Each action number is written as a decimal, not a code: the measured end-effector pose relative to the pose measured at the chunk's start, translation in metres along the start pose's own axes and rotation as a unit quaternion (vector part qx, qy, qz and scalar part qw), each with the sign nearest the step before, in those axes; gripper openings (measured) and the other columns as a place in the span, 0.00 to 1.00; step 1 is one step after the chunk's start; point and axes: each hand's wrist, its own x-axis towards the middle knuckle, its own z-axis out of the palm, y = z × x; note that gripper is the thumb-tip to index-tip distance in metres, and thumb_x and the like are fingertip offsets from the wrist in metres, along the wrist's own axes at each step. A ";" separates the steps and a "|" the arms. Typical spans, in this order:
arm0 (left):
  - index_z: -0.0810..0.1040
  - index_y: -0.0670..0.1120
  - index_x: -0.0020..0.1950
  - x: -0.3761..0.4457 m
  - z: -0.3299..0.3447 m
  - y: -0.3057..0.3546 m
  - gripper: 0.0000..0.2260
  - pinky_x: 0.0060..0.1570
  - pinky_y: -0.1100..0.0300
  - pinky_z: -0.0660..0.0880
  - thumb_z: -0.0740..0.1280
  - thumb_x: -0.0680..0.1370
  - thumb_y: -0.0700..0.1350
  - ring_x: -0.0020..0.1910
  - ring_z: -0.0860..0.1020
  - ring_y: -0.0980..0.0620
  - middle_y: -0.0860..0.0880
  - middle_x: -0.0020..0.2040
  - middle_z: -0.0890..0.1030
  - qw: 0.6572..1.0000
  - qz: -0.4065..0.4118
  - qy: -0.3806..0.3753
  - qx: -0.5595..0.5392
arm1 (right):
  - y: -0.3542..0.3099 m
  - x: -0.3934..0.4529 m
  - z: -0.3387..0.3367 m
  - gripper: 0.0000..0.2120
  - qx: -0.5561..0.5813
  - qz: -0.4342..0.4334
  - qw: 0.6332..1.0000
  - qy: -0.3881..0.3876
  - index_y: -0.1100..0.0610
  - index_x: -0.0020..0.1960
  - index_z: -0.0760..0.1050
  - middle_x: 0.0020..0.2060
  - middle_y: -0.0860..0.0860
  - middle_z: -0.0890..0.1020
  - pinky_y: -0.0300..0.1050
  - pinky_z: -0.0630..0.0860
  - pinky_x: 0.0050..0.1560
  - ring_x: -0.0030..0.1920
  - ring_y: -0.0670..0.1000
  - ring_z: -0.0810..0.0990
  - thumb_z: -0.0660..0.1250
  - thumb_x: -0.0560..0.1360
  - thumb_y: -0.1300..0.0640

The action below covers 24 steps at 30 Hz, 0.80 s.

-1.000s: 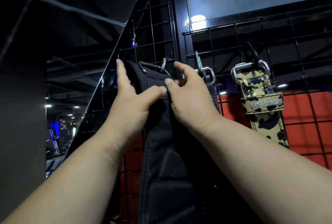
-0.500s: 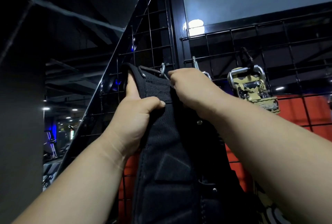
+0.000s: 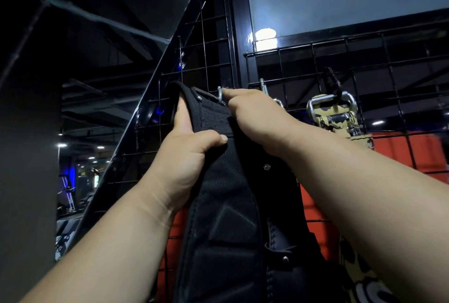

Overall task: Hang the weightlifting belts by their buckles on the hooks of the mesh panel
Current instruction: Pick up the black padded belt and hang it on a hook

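Observation:
A wide black weightlifting belt hangs down the middle of the view, its top held up against the black mesh panel. My left hand grips the belt's upper left edge, thumb across the front, fingers behind. My right hand holds the top right of the belt, index finger reaching to a silver metal hook by the belt's buckle end. A yellow camouflage belt hangs by its silver buckle from a black hook to the right.
Another silver hook sticks out of the mesh just above my right hand. A black upright post divides the mesh. A red wall shows behind the lower mesh. A dark sloping beam runs down to the left.
Both hands have lifted the black belt's top higher against the mesh. My left hand closed round the belt's edge, and my right hand moved up to the silver hook.

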 end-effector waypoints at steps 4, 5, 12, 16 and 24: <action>0.61 0.59 0.83 -0.002 0.003 -0.004 0.46 0.54 0.57 0.80 0.67 0.67 0.33 0.60 0.84 0.48 0.46 0.64 0.84 1.000 0.005 -0.004 0.010 | 0.003 -0.002 0.004 0.23 -0.034 -0.059 0.997 0.033 0.63 0.59 0.81 0.56 0.57 0.85 0.50 0.76 0.57 0.57 0.58 0.82 0.52 0.73 0.63; 0.61 0.59 0.83 -0.005 0.003 -0.005 0.45 0.55 0.56 0.80 0.67 0.68 0.33 0.62 0.83 0.47 0.46 0.65 0.84 1.000 0.004 -0.002 0.011 | 0.005 -0.005 0.004 0.22 -0.039 -0.071 0.996 0.037 0.63 0.60 0.81 0.56 0.57 0.85 0.52 0.77 0.57 0.58 0.58 0.82 0.53 0.74 0.64; 0.62 0.60 0.79 -0.008 -0.013 0.008 0.33 0.56 0.44 0.79 0.71 0.76 0.50 0.61 0.84 0.44 0.60 0.54 0.86 0.991 -0.047 0.124 0.007 | 0.018 -0.028 0.009 0.22 -0.044 -0.058 0.997 0.025 0.68 0.71 0.74 0.73 0.58 0.75 0.44 0.66 0.73 0.73 0.56 0.72 0.54 0.80 0.67; 0.69 0.61 0.72 0.003 -0.025 0.014 0.22 0.57 0.46 0.81 0.66 0.81 0.43 0.61 0.82 0.48 0.54 0.60 0.81 0.979 -0.018 0.181 0.089 | 0.011 -0.042 0.012 0.32 0.022 -0.020 0.998 0.053 0.52 0.78 0.69 0.77 0.45 0.70 0.47 0.63 0.78 0.77 0.44 0.66 0.51 0.75 0.49; 0.71 0.66 0.69 0.001 -0.026 0.011 0.30 0.67 0.47 0.78 0.75 0.69 0.52 0.62 0.80 0.52 0.54 0.69 0.74 0.951 0.037 0.201 0.231 | -0.008 -0.067 0.020 0.25 0.020 -0.061 0.992 0.106 0.45 0.75 0.71 0.68 0.43 0.80 0.43 0.72 0.68 0.68 0.43 0.76 0.64 0.79 0.42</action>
